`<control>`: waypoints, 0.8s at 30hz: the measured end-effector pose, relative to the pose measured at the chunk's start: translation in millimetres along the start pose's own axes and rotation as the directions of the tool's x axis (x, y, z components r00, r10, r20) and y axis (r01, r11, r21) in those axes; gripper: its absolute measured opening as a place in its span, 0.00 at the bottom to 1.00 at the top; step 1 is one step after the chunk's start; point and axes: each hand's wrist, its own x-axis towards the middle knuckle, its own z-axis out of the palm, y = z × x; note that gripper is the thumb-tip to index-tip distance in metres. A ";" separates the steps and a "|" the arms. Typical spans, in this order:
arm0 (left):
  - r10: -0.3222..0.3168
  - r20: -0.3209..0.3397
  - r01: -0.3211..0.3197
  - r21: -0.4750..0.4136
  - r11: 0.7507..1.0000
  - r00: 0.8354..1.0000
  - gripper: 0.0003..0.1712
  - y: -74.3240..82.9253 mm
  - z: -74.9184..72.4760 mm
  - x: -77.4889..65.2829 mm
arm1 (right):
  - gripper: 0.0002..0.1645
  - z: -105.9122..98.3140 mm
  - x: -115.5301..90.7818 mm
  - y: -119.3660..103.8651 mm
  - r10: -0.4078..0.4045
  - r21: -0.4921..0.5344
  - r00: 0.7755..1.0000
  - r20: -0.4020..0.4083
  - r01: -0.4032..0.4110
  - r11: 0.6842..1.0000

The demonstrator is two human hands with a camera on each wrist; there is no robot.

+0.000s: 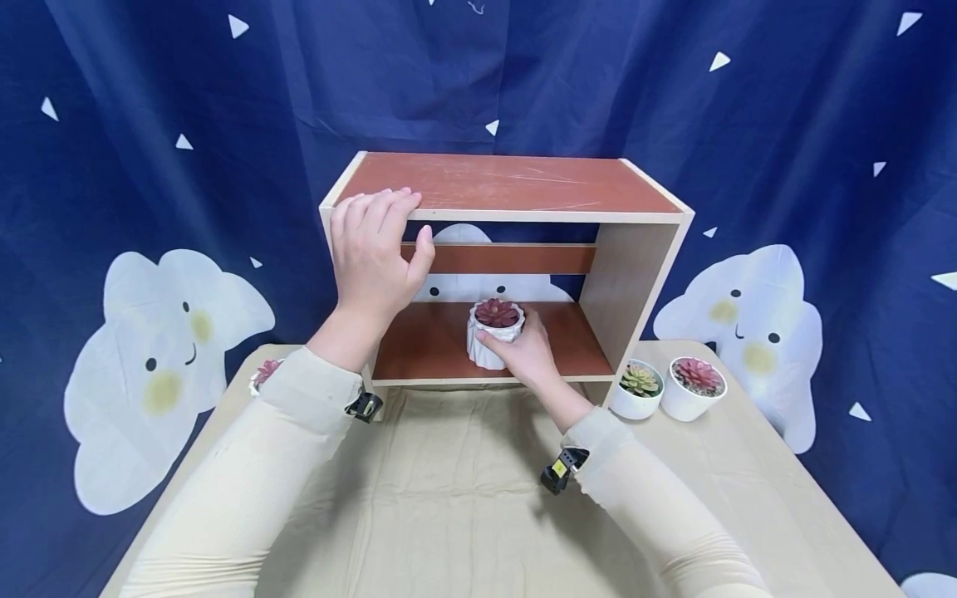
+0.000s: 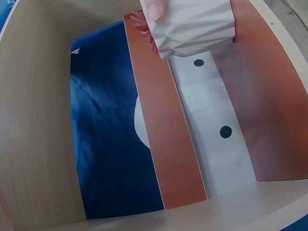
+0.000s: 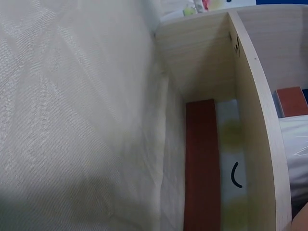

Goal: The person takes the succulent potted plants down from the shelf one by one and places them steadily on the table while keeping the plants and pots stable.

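Observation:
A small wooden shelf unit (image 1: pixel 516 183) with reddish-brown boards stands on the cloth-covered table. My right hand (image 1: pixel 529 349) grips a white ribbed pot (image 1: pixel 484 353) from its right side, thumb across the front. In the pot sits a dark red succulent (image 1: pixel 497 313). The pot is upright at the front part of the shelf's inner board (image 1: pixel 557 332); whether its base touches the board I cannot tell. My left hand (image 1: pixel 377 249) rests on the unit's top left front edge, fingers extended over the top and thumb apart. The left wrist view shows the pot (image 2: pixel 197 29) inside the unit.
Right of the unit stand a white pot with a green succulent (image 1: pixel 635 390) and a white pot with a pink succulent (image 1: pixel 691 390). Another pink succulent (image 1: pixel 265 371) is partly hidden behind the left sleeve. A blue curtain (image 1: pixel 478 75) hangs behind.

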 end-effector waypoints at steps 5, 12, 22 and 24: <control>0.003 0.004 -0.003 0.006 1.000 1.000 0.28 0.8 -0.5 0.4 | 0.58 1.5 0.8 -1.3 0.004 0.011 1.000 0.000 -0.004 1.000; 0.010 0.021 -0.011 0.025 1.000 1.000 0.28 1.5 -1.3 1.0 | 0.57 2.5 1.3 -2.6 0.022 0.031 1.000 -0.002 -0.022 0.999; 0.008 0.016 -0.008 0.016 1.000 1.000 0.27 0.1 -0.1 0.3 | 0.54 2.2 2.0 -2.5 0.007 0.069 1.000 0.002 -0.007 0.998; 0.005 0.012 -0.005 0.012 1.000 1.000 0.27 0.1 -0.2 0.2 | 0.53 2.0 2.2 -2.4 0.006 0.073 1.000 0.003 -0.006 0.997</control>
